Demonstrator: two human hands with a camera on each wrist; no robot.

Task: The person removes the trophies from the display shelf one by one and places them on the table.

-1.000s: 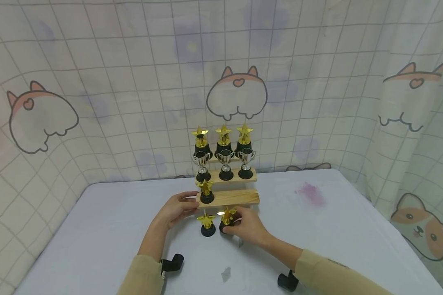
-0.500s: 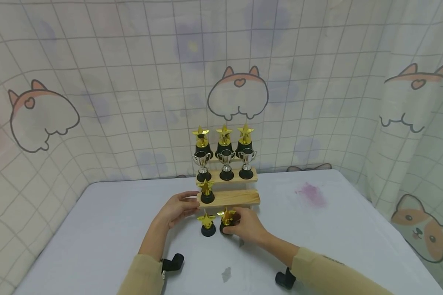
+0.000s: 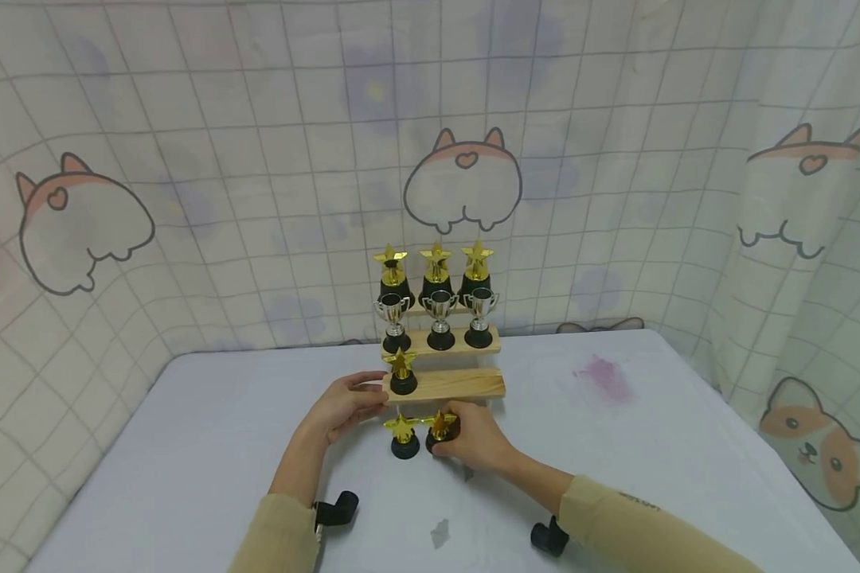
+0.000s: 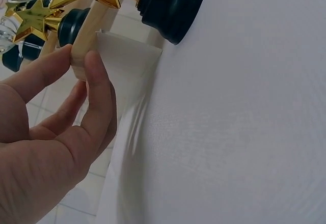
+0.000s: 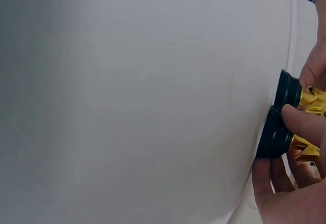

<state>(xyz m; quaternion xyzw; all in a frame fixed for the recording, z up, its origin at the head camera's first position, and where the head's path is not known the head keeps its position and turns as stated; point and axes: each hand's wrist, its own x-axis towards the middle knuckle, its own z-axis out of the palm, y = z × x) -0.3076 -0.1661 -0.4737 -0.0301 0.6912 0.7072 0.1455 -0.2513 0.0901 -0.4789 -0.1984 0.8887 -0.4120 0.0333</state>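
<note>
My right hand (image 3: pixel 480 438) grips a gold star trophy (image 3: pixel 440 427) in front of the stand. In the right wrist view, thumb and fingers hold its black base (image 5: pixel 275 137), close against the white surface. Just left of it stands a second star trophy (image 3: pixel 404 439), its base (image 5: pixel 288 89) seen behind in that view. My left hand (image 3: pixel 345 406) pinches the left end of the lowest wooden shelf (image 3: pixel 462 385); the left wrist view shows this shelf end (image 4: pixel 81 56) between thumb and fingers. At that shelf's left sits another small star trophy (image 3: pixel 403 376).
Silver cups (image 3: pixel 440 318) line the middle shelf (image 3: pixel 459 342). Larger gold star trophies (image 3: pixel 436 274) stand on the top shelf behind them. A white cloth covers the table (image 3: pixel 616 477), and a patterned curtain (image 3: pixel 258 199) hangs behind it.
The star of the held trophy has turned and dipped slightly. My right forearm has shifted a little to the left, while the left hand keeps its place on the shelf end.
</note>
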